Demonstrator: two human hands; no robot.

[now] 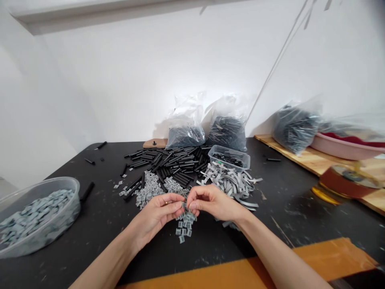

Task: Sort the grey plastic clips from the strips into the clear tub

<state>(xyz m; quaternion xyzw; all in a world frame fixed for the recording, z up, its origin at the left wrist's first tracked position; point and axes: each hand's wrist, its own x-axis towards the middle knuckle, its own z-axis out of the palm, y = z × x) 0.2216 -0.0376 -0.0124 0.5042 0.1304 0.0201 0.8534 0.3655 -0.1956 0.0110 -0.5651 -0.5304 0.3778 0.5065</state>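
Note:
My left hand (156,216), with a ring on one finger, and my right hand (213,202) meet above the black table (99,257). Their fingertips pinch a small grey plastic clip (183,205), mostly hidden by my fingers. Just below them lies a loose cluster of similar grey clips (185,224). Behind my left hand is a heap of grey clips (148,188). A pile of grey strips (230,184) lies behind my right hand, and some strips pass beneath it. Farther back spreads a large heap of black rods (171,164).
A clear bowl of grey pieces (39,218) stands at the left. A clear tub of black pieces (228,157) and plastic bags of dark parts (227,128) stand behind the heaps. At the right are a wooden board (300,160), a pink basin (345,146) and an orange board (270,261).

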